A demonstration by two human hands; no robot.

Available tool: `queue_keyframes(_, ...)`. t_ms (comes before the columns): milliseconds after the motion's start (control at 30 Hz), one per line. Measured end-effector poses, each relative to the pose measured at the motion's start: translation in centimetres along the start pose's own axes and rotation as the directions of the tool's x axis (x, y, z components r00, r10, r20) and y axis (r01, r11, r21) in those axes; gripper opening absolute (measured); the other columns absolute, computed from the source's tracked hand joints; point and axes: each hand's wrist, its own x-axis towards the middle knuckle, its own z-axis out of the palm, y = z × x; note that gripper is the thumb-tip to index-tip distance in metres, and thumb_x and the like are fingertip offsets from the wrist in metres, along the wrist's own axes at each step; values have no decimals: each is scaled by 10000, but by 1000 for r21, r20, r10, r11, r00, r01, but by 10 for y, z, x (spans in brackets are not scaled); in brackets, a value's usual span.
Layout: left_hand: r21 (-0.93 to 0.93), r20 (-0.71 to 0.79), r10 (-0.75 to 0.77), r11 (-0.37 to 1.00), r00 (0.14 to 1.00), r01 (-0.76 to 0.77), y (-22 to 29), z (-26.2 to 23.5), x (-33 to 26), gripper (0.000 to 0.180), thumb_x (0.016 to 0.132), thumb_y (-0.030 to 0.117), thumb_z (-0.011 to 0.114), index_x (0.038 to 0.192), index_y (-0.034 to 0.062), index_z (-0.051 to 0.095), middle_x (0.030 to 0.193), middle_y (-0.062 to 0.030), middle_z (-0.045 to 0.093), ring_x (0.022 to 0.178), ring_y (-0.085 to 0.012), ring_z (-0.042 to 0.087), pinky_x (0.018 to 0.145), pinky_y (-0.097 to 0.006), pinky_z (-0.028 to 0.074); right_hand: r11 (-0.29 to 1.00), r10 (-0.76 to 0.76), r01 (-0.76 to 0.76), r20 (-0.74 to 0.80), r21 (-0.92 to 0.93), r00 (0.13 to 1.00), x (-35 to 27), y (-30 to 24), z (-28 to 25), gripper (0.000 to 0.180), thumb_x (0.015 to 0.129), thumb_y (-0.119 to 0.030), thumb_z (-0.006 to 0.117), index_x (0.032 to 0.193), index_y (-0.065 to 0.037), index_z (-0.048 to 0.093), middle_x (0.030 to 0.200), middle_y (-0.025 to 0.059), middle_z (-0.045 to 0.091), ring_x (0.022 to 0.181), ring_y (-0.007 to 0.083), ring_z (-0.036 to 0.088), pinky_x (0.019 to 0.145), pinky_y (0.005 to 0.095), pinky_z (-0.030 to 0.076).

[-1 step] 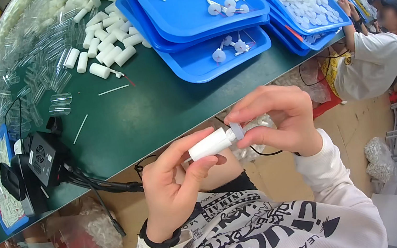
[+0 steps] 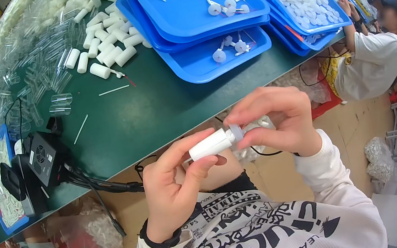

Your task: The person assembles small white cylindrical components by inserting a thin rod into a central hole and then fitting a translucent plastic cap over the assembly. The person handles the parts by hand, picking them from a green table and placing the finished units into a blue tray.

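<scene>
In front of my body, just off the table's near edge, my left hand (image 2: pixel 176 181) pinches a white plastic cylinder (image 2: pixel 208 145) between thumb and fingers. The cylinder lies nearly level, its right end toward my other hand. My right hand (image 2: pixel 282 117) grips a translucent white round cap (image 2: pixel 236 132) by its rim with thumb and fingertips. A narrow white neck joins cap and cylinder; whether the cap is fully seated I cannot tell. Loose white cylinders (image 2: pixel 100 70) of the same sort lie in a heap across the table.
Stacked blue trays (image 2: pixel 183 68) hold white round parts with thin stems; another blue tray (image 2: pixel 345 22) holds translucent caps. Clear tubes (image 2: pixel 32 68) pile up at left. A black device (image 2: pixel 45 153) with cables stands near the green table's (image 2: pixel 127 112) left edge. Co-workers sit on both sides.
</scene>
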Motion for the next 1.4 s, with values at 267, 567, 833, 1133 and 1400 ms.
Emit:
queue_keyframes(267, 196, -23, 31, 980, 999, -26, 10, -3, 4, 279, 811, 40, 613, 1083, -22, 593, 884, -98, 673, 731, -108, 643, 646, -202, 472, 974, 27, -26, 1, 227, 1000, 3, 10, 13, 258, 677, -20, 749, 906, 12, 633, 891, 102, 651, 794, 170, 637, 693, 276, 504)
queue_keyframes(567, 895, -378, 261, -144, 888, 423, 55, -97, 92, 279, 813, 190, 553, 981, -27, 604, 935, -228, 612, 903, -342, 606, 756, -417, 494, 968, 126, -71, -221, 240, 967, 18, 24, 20, 274, 708, -27, 708, 953, 0, 589, 896, 61, 621, 788, 119, 603, 696, 242, 489)
queue_keyframes(833, 778, -563, 146, -238, 813, 581, 32, -164, 106, 222, 822, 97, 478, 980, 64, 630, 972, -218, 618, 943, -354, 601, 776, -428, 496, 967, 161, -135, -109, 215, 981, 12, 26, 21, 253, 721, -56, 713, 941, -2, 599, 875, 57, 633, 765, 108, 606, 694, 233, 485)
queue_keyframes(1133, 762, -537, 284, -242, 795, 601, 39, -134, 108, 314, 803, 175, 565, 1052, 42, 428, 857, -218, 625, 833, -387, 612, 701, -465, 488, 953, 190, -138, -177, 268, 966, 16, 27, 18, 251, 730, -35, 698, 954, 5, 592, 867, 56, 614, 778, 107, 590, 686, 233, 480)
queue_keyframes(1400, 749, -193, 359, 655, 913, -99, 55, -11, 21, 188, 750, 3, 616, 926, -8, 549, 840, -133, 627, 797, -228, 638, 722, -293, 487, 934, 111, 18, -337, 357, 935, 16, 0, 6, 290, 720, 13, 694, 974, 32, 556, 925, 90, 601, 828, 140, 598, 722, 258, 492)
